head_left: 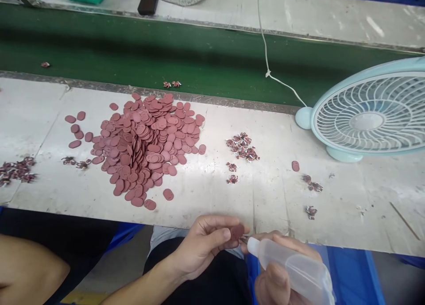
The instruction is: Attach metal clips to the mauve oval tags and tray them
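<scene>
Between the thumb and fingers of my left hand (206, 243) is a reddish-brown oval disc (237, 232), held just past the table's front edge. My right hand (275, 278) grips a translucent squeeze bottle (295, 267), tilted so its white cap and thin tip point at the disc. Whether the tip touches the disc I cannot tell. A large heap of the same oval discs (149, 141) lies on the table to the left. Small brown-and-white figures (244, 145) form a cluster beyond my hands, with two single ones nearer.
A light-blue fan (368, 114) stands on the right, its white cable (265, 52) crossing a green conveyor belt (212, 61). More small figures (18, 170) lie at far left. A thin stick (404, 220) rests at right. Another person's arm (29, 269) shows at lower left.
</scene>
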A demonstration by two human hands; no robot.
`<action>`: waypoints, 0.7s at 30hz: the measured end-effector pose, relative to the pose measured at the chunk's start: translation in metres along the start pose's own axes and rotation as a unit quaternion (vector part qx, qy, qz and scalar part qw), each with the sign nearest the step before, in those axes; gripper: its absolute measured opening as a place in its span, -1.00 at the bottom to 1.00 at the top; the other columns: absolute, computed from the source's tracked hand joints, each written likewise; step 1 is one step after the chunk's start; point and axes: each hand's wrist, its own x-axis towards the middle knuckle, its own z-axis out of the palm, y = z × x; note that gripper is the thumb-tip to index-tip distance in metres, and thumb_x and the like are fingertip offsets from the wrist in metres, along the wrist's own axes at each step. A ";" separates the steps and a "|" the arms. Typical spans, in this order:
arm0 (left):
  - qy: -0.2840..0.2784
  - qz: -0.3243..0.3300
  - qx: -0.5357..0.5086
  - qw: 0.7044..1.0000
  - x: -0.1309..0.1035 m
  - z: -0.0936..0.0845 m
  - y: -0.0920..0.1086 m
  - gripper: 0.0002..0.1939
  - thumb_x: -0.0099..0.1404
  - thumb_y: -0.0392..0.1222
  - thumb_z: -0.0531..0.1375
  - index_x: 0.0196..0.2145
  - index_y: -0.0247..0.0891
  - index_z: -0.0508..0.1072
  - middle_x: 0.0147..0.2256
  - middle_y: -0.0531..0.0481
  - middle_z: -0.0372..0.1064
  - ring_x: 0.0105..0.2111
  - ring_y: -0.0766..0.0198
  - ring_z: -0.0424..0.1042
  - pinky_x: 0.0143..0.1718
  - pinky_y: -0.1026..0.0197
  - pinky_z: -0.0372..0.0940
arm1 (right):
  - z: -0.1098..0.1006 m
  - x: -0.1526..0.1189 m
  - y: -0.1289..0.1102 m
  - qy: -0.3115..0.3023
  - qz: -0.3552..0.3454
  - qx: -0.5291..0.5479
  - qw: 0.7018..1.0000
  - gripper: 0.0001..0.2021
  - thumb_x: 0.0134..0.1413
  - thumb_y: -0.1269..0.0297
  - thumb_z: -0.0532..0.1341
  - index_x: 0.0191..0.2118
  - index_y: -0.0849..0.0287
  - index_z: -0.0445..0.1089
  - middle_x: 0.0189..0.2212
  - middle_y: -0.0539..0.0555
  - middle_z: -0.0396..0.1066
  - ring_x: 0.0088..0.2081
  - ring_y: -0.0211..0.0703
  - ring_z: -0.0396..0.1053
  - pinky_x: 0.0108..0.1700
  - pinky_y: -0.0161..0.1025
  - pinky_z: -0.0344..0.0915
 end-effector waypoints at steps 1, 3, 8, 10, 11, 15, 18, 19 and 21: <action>-0.003 0.001 0.001 1.000 0.000 0.000 0.000 -0.73 0.20 -0.17 0.43 -0.13 -0.25 0.66 -0.11 -0.24 0.65 -0.16 0.16 0.61 -0.10 0.19 0.44 | 0.000 -0.001 0.000 0.014 0.002 0.015 1.000 -0.77 0.28 0.14 0.24 0.00 0.04 0.38 -0.42 0.08 0.48 -0.48 -0.02 0.43 -0.50 -0.06 0.38; -0.006 0.001 -0.001 1.000 0.000 0.000 0.001 -0.74 0.21 -0.17 0.42 -0.12 -0.24 0.66 -0.10 -0.23 0.64 -0.18 0.18 0.62 -0.10 0.19 0.43 | 0.000 -0.003 0.000 0.045 0.026 0.069 0.996 -0.78 0.27 0.16 0.25 0.00 0.01 0.39 -0.43 0.06 0.46 -0.48 0.00 0.42 -0.49 -0.03 0.40; -0.004 -0.002 -0.018 1.000 -0.001 0.001 0.001 -0.76 0.25 -0.18 0.39 -0.12 -0.23 0.66 -0.08 -0.21 0.64 -0.15 0.18 0.62 -0.08 0.20 0.42 | 0.003 -0.005 -0.005 0.037 0.089 0.116 0.989 -0.79 0.28 0.16 0.21 0.00 -0.08 0.40 -0.38 0.09 0.44 -0.42 0.09 0.47 -0.46 0.05 0.42; -0.004 0.002 -0.017 1.000 0.000 0.001 0.001 -0.75 0.24 -0.17 0.40 -0.11 -0.23 0.65 -0.09 -0.21 0.64 -0.15 0.14 0.62 -0.07 0.16 0.43 | 0.004 -0.003 -0.007 0.046 0.082 0.104 0.990 -0.80 0.27 0.15 0.22 -0.01 -0.09 0.40 -0.37 0.09 0.43 -0.42 0.09 0.48 -0.47 0.02 0.40; -0.003 0.003 -0.014 1.000 0.000 0.001 0.001 -0.75 0.24 -0.17 0.40 -0.12 -0.24 0.65 -0.09 -0.21 0.64 -0.15 0.13 0.62 -0.07 0.15 0.44 | 0.005 -0.002 -0.007 0.050 0.076 0.097 0.991 -0.81 0.27 0.14 0.23 -0.01 -0.09 0.39 -0.38 0.08 0.43 -0.43 0.07 0.47 -0.47 0.01 0.39; -0.002 0.006 -0.009 1.000 0.001 0.000 0.000 -0.74 0.25 -0.17 0.40 -0.11 -0.26 0.65 -0.10 -0.22 0.64 -0.13 0.12 0.62 -0.06 0.14 0.44 | 0.005 -0.002 -0.004 0.026 0.059 0.062 0.996 -0.79 0.28 0.12 0.22 0.00 -0.09 0.37 -0.40 0.06 0.44 -0.43 0.05 0.46 -0.44 0.01 0.43; -0.004 0.005 -0.006 1.000 0.001 0.000 0.001 -0.76 0.26 -0.19 0.38 -0.10 -0.25 0.65 -0.09 -0.21 0.64 -0.13 0.14 0.62 -0.05 0.14 0.44 | 0.002 -0.005 -0.002 0.001 0.062 0.040 0.997 -0.75 0.24 0.10 0.26 0.01 -0.10 0.36 -0.38 0.06 0.49 -0.37 0.09 0.49 -0.38 0.05 0.46; -0.007 0.007 -0.008 1.000 0.001 0.000 0.001 -0.76 0.27 -0.19 0.38 -0.10 -0.25 0.65 -0.09 -0.21 0.64 -0.13 0.14 0.62 -0.05 0.15 0.44 | 0.000 -0.004 -0.001 0.008 0.069 0.046 0.997 -0.75 0.23 0.10 0.26 0.00 -0.10 0.37 -0.38 0.06 0.49 -0.37 0.09 0.50 -0.38 0.05 0.47; -0.017 0.015 -0.016 1.000 0.001 0.001 0.002 -0.77 0.28 -0.21 0.37 -0.09 -0.24 0.65 -0.09 -0.20 0.64 -0.14 0.16 0.62 -0.05 0.18 0.44 | -0.007 0.003 0.000 0.023 0.101 0.101 0.989 -0.79 0.24 0.09 0.25 -0.04 -0.07 0.40 -0.43 0.04 0.47 -0.44 0.03 0.49 -0.43 0.00 0.47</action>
